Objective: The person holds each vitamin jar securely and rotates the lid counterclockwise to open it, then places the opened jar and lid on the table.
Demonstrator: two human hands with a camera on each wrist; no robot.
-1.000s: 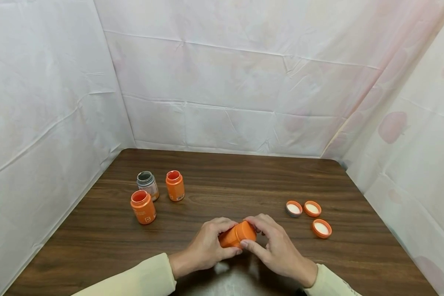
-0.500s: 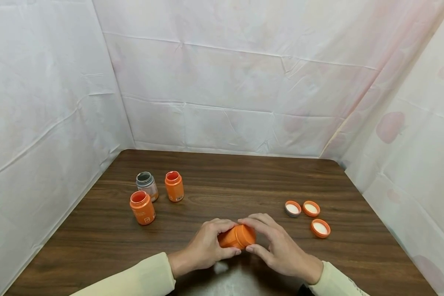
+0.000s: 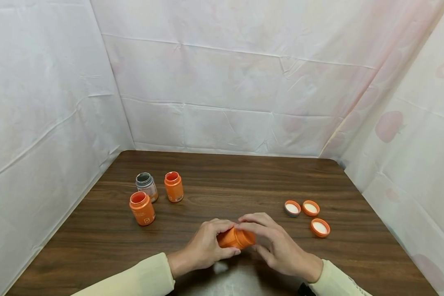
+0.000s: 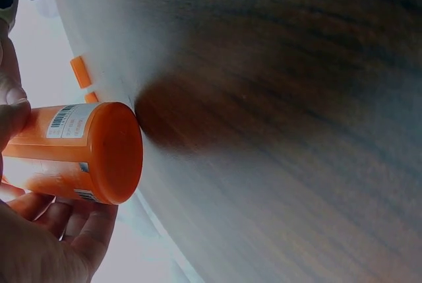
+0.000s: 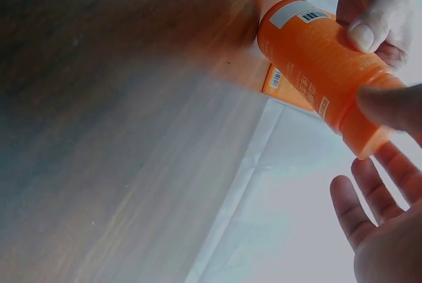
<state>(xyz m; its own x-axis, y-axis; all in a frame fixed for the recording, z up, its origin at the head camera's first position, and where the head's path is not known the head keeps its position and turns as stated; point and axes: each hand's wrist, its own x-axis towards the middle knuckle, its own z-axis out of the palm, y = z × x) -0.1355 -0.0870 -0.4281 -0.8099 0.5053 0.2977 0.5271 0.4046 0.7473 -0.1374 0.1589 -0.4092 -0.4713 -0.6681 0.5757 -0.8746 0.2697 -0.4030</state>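
Note:
Low at the front of the table, my left hand [image 3: 206, 243] grips an orange plastic bottle [image 3: 227, 238] by its body. The bottle lies tilted, its capped end toward my right hand [image 3: 283, 248]. My right thumb and fingers are around the orange cap [image 3: 247, 237], which sits on the bottle. In the left wrist view the bottle's round base [image 4: 117, 154] faces the camera, and the base edge is close to the tabletop. The right wrist view shows the printed side [image 5: 323, 65], with my right thumb [image 5: 389, 106] across the cap and some fingers spread beyond it.
Uncapped bottles stand upright at the left: a grey one [image 3: 148, 189], an orange one [image 3: 174, 188] and another orange one [image 3: 143, 209]. Three upturned caps lie at the right: one grey-sided [image 3: 292, 209], two orange [image 3: 311, 208] [image 3: 320, 227]. White sheets [image 3: 222, 82] surround the table.
My right fingers have shifted round the cap, the index reaching farther over the top and the thumb slipping to the right side. The left hand keeps its grip on the bottle.

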